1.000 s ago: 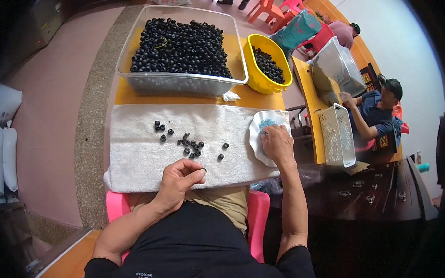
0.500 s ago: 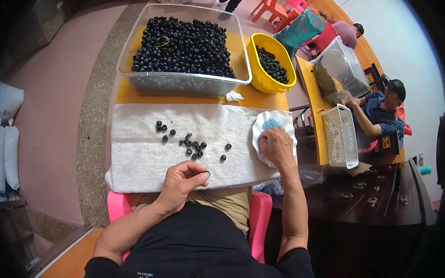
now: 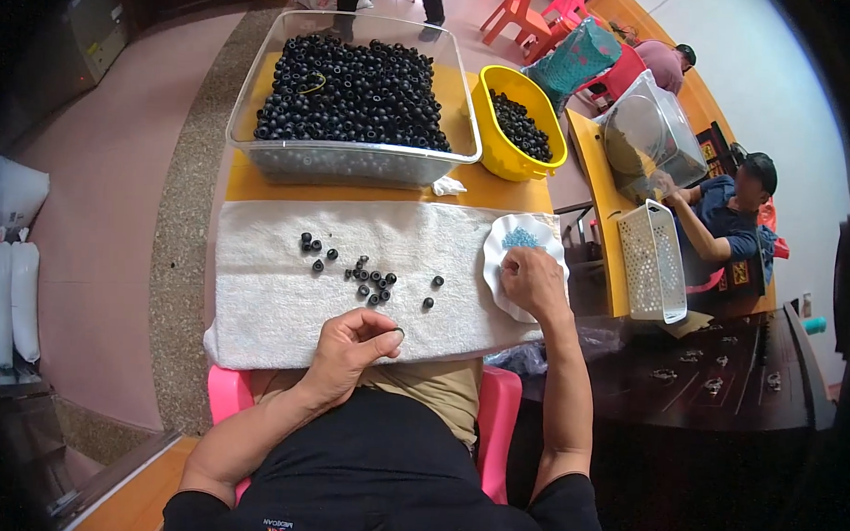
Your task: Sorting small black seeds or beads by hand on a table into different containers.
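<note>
The step in hand looks like gathering from the plate while one small part is held ready. Over the near edge of the white towel (image 3: 273,321), the person's left hand (image 3: 347,350) pinches a thin dark curved piece (image 3: 401,331), thumb and forefinger nearly closed on it. At the towel's right end, the right hand (image 3: 534,281) reaches into a scalloped white plate (image 3: 491,268), its fingers curled downward; their tips are hidden, so whether they have hold of anything cannot be told. Pale blue bits (image 3: 520,238) lie in the plate, just beyond that hand. Loose black beads (image 3: 383,284) are scattered over the towel's middle, while a clear bin (image 3: 354,160) and a yellow tub (image 3: 503,161), both holding more, stand beyond its far edge.

The next move seems to call for a fine fingertip grip on the right, with the left pinch kept steady above the towel's near edge.
</note>
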Demonstrator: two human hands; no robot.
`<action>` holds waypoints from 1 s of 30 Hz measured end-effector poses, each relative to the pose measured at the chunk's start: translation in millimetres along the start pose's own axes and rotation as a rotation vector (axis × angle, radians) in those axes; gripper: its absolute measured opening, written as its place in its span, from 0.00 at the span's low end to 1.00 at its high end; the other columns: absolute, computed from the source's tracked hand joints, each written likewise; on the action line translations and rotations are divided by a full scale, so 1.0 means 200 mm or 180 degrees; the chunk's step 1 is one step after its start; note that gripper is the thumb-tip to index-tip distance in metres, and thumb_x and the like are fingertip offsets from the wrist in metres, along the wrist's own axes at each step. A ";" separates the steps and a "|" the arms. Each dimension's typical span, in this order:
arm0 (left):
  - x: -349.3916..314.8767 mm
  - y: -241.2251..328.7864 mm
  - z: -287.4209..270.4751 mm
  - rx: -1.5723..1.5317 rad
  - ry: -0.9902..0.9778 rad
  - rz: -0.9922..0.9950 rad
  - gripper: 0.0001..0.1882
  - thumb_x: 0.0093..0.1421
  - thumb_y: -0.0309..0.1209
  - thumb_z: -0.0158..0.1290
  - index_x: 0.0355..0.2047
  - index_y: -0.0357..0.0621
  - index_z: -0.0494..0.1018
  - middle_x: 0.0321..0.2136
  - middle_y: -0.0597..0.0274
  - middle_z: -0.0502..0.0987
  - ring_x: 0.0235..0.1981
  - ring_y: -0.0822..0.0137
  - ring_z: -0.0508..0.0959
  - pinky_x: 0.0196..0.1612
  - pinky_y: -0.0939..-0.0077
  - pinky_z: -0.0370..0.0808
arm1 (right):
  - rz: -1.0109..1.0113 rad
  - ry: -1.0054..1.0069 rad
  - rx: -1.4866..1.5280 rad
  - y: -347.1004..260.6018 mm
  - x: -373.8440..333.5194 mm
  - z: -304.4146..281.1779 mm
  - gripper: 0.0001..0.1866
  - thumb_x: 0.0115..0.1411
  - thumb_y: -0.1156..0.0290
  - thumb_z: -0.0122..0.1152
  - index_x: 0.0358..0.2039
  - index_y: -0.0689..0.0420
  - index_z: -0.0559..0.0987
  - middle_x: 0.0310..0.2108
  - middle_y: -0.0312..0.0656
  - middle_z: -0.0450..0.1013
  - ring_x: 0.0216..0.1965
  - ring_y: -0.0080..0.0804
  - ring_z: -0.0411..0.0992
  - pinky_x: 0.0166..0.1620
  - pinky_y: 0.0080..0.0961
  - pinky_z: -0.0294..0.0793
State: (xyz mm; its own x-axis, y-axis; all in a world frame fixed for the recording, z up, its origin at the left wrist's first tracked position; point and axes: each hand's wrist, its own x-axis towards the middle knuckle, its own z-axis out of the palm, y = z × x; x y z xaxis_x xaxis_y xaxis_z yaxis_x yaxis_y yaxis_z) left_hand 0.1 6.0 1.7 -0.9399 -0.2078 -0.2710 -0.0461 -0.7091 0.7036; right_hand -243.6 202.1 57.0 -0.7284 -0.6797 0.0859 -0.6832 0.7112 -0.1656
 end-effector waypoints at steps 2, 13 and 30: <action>0.00 0.01 0.00 0.0047 0.0006 0.0007 0.07 0.59 0.22 0.59 0.38 0.39 0.75 0.31 0.61 0.79 0.31 0.71 0.81 0.37 0.79 0.79 | -0.0069 0.0017 0.0008 0.00 0.00 0.00 0.05 0.49 0.73 0.55 0.24 0.60 0.78 0.28 0.50 0.76 0.35 0.50 0.74 0.40 0.43 0.73; 0.01 0.01 0.01 0.0186 0.0156 -0.0045 0.08 0.58 0.22 0.60 0.38 0.39 0.75 0.31 0.62 0.79 0.30 0.72 0.80 0.34 0.83 0.77 | 0.0000 -0.0096 -0.0105 0.03 0.00 -0.02 0.09 0.53 0.69 0.62 0.35 0.55 0.83 0.35 0.45 0.78 0.40 0.46 0.76 0.44 0.38 0.75; 0.01 0.00 0.00 0.0165 0.0131 0.0018 0.07 0.58 0.22 0.60 0.37 0.37 0.75 0.30 0.60 0.79 0.30 0.71 0.80 0.38 0.79 0.79 | -0.0113 -0.0058 0.0190 -0.01 0.03 -0.02 0.09 0.52 0.72 0.60 0.33 0.56 0.83 0.33 0.47 0.78 0.40 0.46 0.76 0.45 0.38 0.75</action>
State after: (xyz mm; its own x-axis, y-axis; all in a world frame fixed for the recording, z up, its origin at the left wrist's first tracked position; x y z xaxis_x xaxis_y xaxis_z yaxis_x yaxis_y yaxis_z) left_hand -1.5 5.3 0.5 -0.9256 -0.2399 -0.2929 -0.0594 -0.6721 0.7381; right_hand -246.1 196.9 62.0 -0.7024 -0.7078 0.0751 -0.7038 0.6751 -0.2210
